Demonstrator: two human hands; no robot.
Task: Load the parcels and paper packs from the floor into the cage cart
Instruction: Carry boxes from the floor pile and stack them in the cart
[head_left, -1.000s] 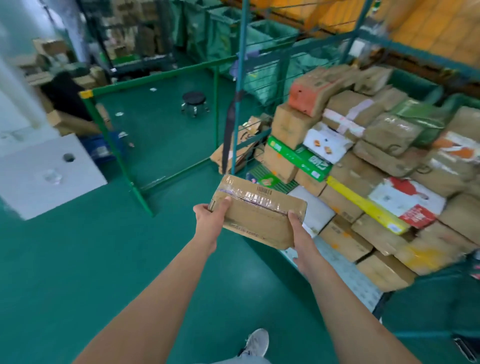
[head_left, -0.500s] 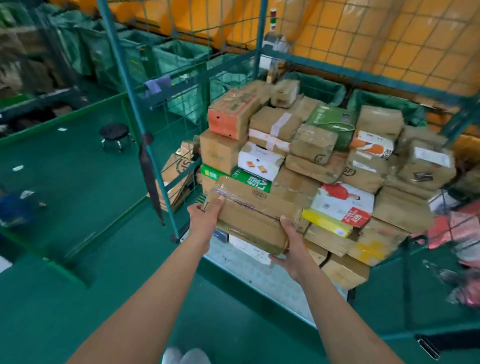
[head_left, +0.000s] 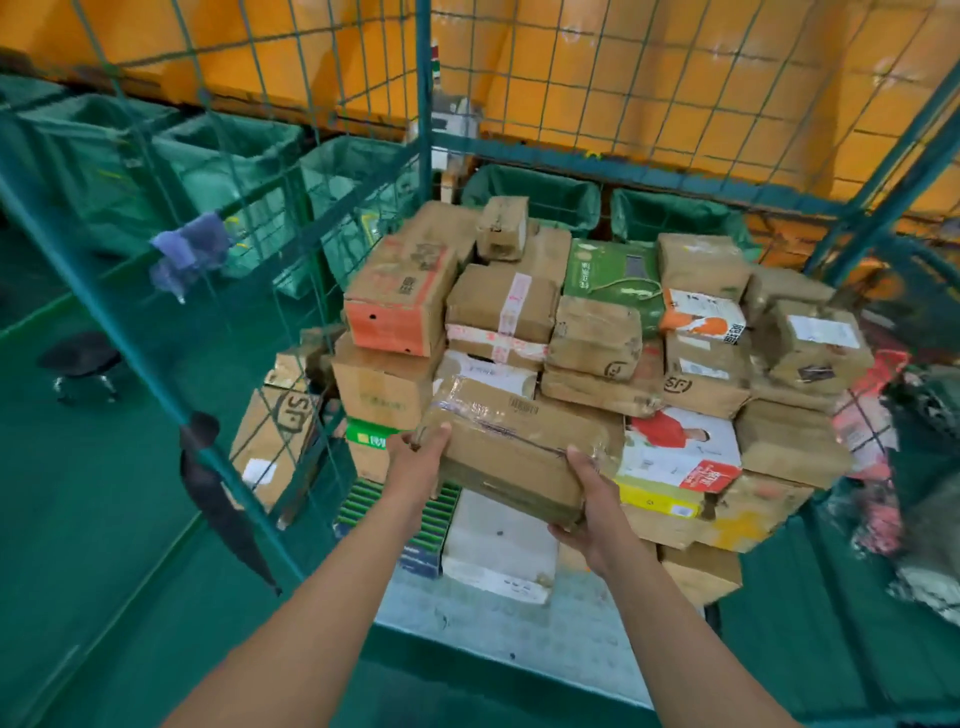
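Camera now closer to cage cart (head_left: 426, 156) than half second ago; stacked parcels (head_left: 597, 338) fill more of view. Left hand (head_left: 418, 462) grips left end of tape-wrapped parcel (head_left: 514, 441), thumb on top. Parcel: flat brown cardboard, glossy clear tape, barcode label, held over cart's grey deck before stack. Right hand (head_left: 597, 512) grips right end, fingers curled beneath.

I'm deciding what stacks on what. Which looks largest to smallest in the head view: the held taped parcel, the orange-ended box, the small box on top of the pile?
1. Held taped parcel, though nearness inflates it.
2. Orange-ended box.
3. Small top box, clearly smallest.
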